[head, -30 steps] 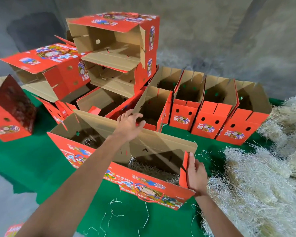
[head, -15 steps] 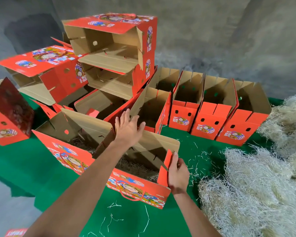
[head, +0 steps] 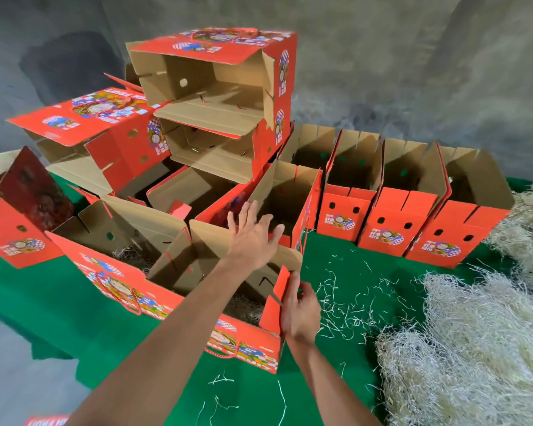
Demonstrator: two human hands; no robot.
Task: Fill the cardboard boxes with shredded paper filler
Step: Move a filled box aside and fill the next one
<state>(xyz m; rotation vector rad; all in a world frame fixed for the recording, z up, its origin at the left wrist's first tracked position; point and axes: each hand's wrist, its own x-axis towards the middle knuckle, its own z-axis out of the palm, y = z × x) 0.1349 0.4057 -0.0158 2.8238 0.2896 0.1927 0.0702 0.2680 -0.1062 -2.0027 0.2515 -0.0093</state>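
A long red cardboard box with brown inner flaps lies open in front of me on the green table. Pale shredded paper covers part of its bottom. My left hand reaches over the box, fingers spread, its palm against the far brown flap. My right hand grips the red end flap at the box's right end. A big heap of shredded paper filler lies to the right.
Three open red boxes stand in a row at the back right, another beside my left hand. Several empty boxes are stacked on their sides at the back left. Loose paper strands litter the green cloth.
The box has slid left and its right end has swung toward the stack. Both hands moved left with it and kept their places on its flaps.
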